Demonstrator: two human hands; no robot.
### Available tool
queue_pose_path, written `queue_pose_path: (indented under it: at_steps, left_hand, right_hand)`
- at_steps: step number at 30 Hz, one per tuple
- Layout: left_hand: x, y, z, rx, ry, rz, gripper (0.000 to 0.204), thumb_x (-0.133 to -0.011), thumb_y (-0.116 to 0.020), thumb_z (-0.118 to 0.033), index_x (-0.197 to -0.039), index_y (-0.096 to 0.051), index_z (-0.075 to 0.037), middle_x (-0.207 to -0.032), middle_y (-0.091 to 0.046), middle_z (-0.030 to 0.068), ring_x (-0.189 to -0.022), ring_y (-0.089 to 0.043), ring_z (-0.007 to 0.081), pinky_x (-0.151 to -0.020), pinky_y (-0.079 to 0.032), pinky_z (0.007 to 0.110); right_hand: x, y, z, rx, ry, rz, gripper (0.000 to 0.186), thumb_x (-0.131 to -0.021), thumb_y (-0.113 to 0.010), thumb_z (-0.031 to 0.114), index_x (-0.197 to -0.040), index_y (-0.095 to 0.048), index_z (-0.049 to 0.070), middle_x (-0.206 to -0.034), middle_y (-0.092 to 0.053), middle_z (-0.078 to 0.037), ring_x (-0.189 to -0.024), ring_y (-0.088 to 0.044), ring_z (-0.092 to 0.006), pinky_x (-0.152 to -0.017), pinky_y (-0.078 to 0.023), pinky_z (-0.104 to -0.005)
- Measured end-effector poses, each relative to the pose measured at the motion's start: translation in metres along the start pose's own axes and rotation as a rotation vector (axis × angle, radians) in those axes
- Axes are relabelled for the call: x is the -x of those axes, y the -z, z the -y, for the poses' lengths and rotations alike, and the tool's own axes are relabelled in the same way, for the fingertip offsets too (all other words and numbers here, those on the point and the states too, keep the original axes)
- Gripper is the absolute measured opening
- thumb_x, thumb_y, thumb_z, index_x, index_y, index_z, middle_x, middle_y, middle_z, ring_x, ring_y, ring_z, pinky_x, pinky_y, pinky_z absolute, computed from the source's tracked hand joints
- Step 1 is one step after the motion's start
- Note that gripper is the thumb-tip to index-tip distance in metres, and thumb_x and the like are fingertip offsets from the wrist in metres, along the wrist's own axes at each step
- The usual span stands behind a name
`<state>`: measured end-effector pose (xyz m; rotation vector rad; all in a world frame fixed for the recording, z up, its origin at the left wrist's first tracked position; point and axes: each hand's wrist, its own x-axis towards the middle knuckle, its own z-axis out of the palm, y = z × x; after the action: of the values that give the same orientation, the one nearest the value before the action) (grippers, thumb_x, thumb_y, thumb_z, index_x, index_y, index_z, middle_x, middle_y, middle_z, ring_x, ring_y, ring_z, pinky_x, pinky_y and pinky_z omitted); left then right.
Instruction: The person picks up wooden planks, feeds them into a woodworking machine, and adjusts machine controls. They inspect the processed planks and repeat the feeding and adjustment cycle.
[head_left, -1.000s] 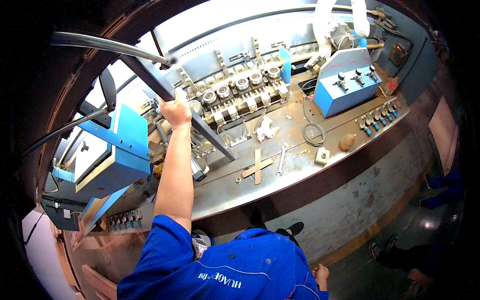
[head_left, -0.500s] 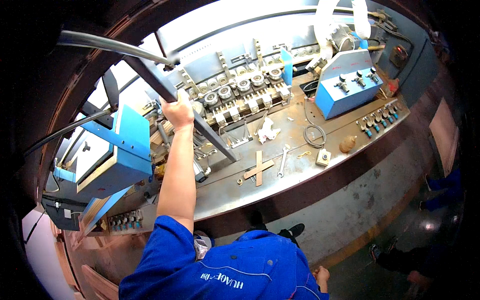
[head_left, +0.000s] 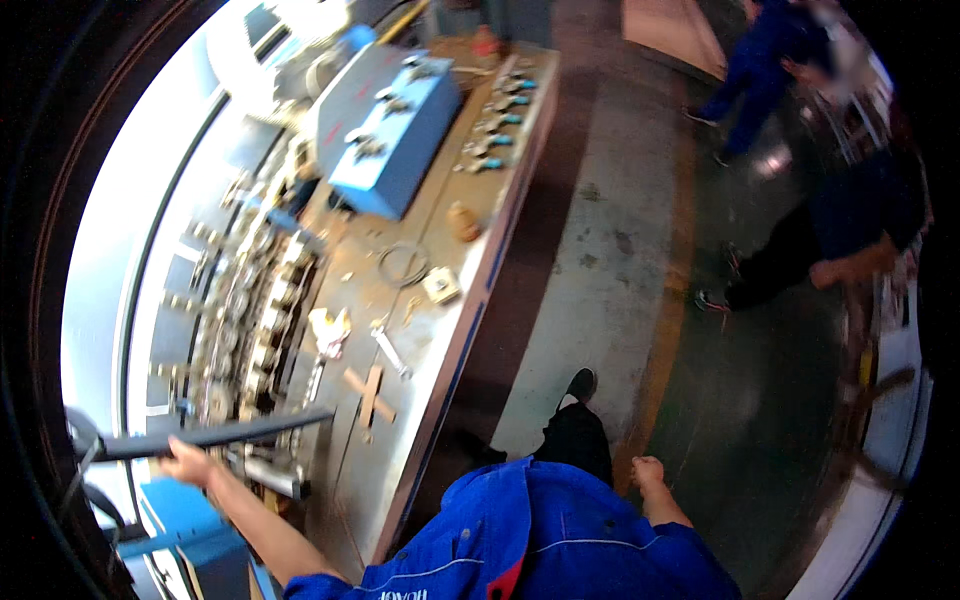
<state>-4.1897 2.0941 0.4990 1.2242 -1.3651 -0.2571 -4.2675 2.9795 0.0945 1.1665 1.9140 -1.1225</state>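
Note:
At the lower left, my left hand [head_left: 188, 463] is closed round a dark metal bar [head_left: 268, 427], somewhat smeared by motion. The bar slants across the near end of a machine's row of metal rollers [head_left: 240, 340]. Below that hand is a blue metal box [head_left: 185, 508]. My right hand [head_left: 648, 472] hangs by my right side over the floor, its fingers curled in with nothing visible in them. On the machine bench [head_left: 345, 480], beyond the bar's end, lie two crossed wooden strips [head_left: 371, 396], a wrench [head_left: 391, 353] and a crumpled white rag [head_left: 329, 331].
Further along the bench are a coiled cable [head_left: 402, 265], a small switch box [head_left: 440, 285], a brown lump [head_left: 463, 222], a blue valve box [head_left: 400, 150] and several small regulators [head_left: 497, 140]. Two people [head_left: 745, 80] in dark or blue clothing are across the aisle [head_left: 600, 250] to the right.
The view has swung right, so the bench now runs along my left and more aisle shows. My left hand stays at the bar; my right arm has come further into view.

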Motion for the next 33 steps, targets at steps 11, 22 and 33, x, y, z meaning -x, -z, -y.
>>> queue_pose_path:
  at_steps: [11, 22, 33]
  left_hand:
    - [0.485, -0.061, -0.055, -0.687, -0.081, 2.318, 0.080, -0.089, -0.072, -0.048, -0.146, -0.046, 0.002, -0.133, -0.064, 0.0205, -0.124, -0.062, 0.0329, -0.105, -0.048, 0.039]
    - [0.659, -0.202, -0.135, -0.535, -0.267, 2.236, 0.049, -0.094, -0.069, -0.035, -0.130, -0.062, -0.002, -0.128, -0.067, 0.0179, -0.117, -0.065, 0.0322, -0.100, -0.050, 0.038]
    - [0.826, -0.605, -0.461, -0.579, -0.582, 2.224, 0.059, -0.092, -0.058, -0.047, -0.135, -0.057, -0.008, -0.128, -0.063, 0.0228, -0.113, -0.064, 0.0424, -0.095, -0.052, 0.050]
  right_hand:
    - [-0.145, 0.094, 0.047, -0.123, 0.027, 0.007, 0.025, -0.095, -0.068, 0.020, -0.110, -0.064, 0.001, -0.079, -0.064, -0.013, -0.062, -0.061, -0.0225, -0.052, -0.049, -0.0382]
    - [-0.254, 0.186, 0.419, -0.329, 0.201, 0.042, 0.021, -0.095, -0.067, 0.017, -0.107, -0.064, 0.001, -0.081, -0.064, -0.007, -0.062, -0.060, -0.0165, -0.055, -0.050, -0.0322]
    - [-0.381, 0.284, 0.631, -0.367, -0.043, -0.201, 0.023, -0.096, -0.064, 0.026, -0.105, -0.062, 0.005, -0.092, -0.061, -0.013, -0.075, -0.061, -0.0244, -0.067, -0.052, -0.0452]
